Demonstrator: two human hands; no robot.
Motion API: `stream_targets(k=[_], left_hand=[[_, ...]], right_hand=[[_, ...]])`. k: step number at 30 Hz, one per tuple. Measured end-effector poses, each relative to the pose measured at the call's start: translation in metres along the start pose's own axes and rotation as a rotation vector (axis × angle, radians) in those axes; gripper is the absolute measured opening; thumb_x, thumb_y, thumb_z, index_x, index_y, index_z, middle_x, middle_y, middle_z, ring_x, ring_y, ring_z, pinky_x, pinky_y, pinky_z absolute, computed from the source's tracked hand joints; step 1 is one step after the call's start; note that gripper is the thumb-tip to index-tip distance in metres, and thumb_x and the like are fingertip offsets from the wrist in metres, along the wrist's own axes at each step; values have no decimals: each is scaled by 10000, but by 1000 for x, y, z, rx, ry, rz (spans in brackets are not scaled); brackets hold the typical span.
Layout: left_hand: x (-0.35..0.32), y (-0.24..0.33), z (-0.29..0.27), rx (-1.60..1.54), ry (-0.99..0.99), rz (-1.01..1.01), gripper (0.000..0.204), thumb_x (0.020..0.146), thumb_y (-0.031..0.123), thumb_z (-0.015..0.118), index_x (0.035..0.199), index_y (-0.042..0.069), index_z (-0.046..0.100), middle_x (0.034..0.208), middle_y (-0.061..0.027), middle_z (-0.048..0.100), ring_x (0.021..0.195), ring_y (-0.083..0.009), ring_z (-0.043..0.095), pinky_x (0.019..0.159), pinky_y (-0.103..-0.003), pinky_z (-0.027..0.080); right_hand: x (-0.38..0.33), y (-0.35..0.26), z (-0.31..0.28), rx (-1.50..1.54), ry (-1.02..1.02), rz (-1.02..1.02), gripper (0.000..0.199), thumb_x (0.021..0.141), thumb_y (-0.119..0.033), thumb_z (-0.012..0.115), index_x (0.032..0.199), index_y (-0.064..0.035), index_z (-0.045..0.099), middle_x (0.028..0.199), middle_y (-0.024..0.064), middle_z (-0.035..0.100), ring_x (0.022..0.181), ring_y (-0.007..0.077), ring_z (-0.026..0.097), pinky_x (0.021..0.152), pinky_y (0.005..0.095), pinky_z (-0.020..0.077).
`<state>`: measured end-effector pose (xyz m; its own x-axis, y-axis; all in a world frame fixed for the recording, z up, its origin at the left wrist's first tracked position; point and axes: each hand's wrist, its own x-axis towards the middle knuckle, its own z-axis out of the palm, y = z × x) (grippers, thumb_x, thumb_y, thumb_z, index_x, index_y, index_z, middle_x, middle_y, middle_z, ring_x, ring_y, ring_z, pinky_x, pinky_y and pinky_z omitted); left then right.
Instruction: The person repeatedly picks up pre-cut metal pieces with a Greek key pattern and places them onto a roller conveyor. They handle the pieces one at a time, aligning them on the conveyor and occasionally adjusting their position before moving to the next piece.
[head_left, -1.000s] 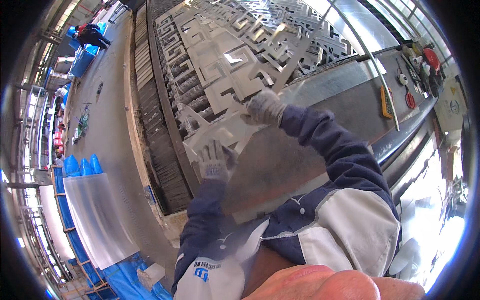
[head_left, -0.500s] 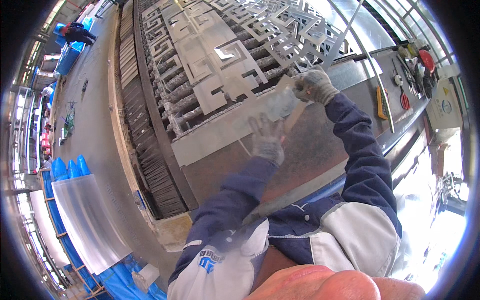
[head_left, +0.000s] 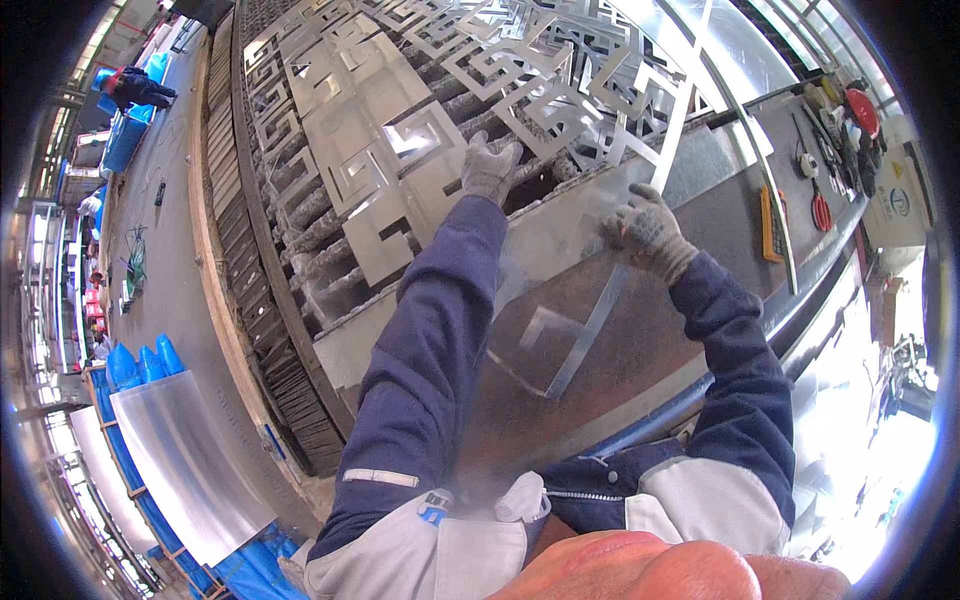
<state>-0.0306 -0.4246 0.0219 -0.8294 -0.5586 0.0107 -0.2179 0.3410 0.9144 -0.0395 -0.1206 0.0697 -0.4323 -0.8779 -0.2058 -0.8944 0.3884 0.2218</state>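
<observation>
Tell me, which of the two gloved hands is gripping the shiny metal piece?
The right hand. Its grip pinches the top of the thin cut-out metal piece, lifted off the bed. The left hand reaches further out, onto the patterned metal sheet.

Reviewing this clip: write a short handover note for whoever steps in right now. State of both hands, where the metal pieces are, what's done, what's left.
Left hand: gloved, reaching out onto the cut metal sheet on the slatted cutting bed, near its edge.
Right hand: gloved, gripping the upper edge of a cut metal piece held tilted over the bed's side panel.
Done: that piece looks lifted free of the sheet.
Left: many fretwork pieces lie on the bed; the held piece is not yet set down.
Hand tools lie on the ledge to the right.
</observation>
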Motion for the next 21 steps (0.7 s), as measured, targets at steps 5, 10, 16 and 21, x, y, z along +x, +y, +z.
stream_targets(k=[5, 10, 16, 21], left_hand=[[61, -43, 63, -128, -187, -255, 511, 739, 358, 775, 920, -109, 677, 928, -283, 711, 913, -377, 709, 779, -441, 548], [74, -67, 103, -162, -9, -226, 453, 740, 308, 772, 980, -58, 658, 881, -224, 703, 837, -357, 702, 759, -435, 549], [52, -27, 47, -55, 15, -182, 285, 794, 243, 745, 851, -19, 649, 823, -131, 689, 746, -254, 677, 687, -414, 545], [36, 24, -112, -322, -249, -301, 117, 887, 129, 625, 846, 20, 627, 677, -70, 616, 517, -158, 585, 441, -321, 454]], right_hand=[[-3, 1, -30, 83, 85, -28, 311, 724, -463, 722, 878, -193, 718, 846, -18, 659, 929, 225, 651, 1118, 436, 363], [6, -5, -56, 161, 266, -106, 310, 766, -484, 697, 740, -176, 717, 790, 13, 680, 874, 238, 667, 1003, 433, 436], [20, 5, -69, 160, 259, 0, 382, 794, -554, 692, 735, -177, 708, 777, 25, 682, 852, 216, 672, 936, 429, 455], [22, 7, -65, 168, 27, -20, 338, 762, -518, 727, 851, -194, 697, 846, -6, 680, 913, 187, 665, 971, 402, 429]])
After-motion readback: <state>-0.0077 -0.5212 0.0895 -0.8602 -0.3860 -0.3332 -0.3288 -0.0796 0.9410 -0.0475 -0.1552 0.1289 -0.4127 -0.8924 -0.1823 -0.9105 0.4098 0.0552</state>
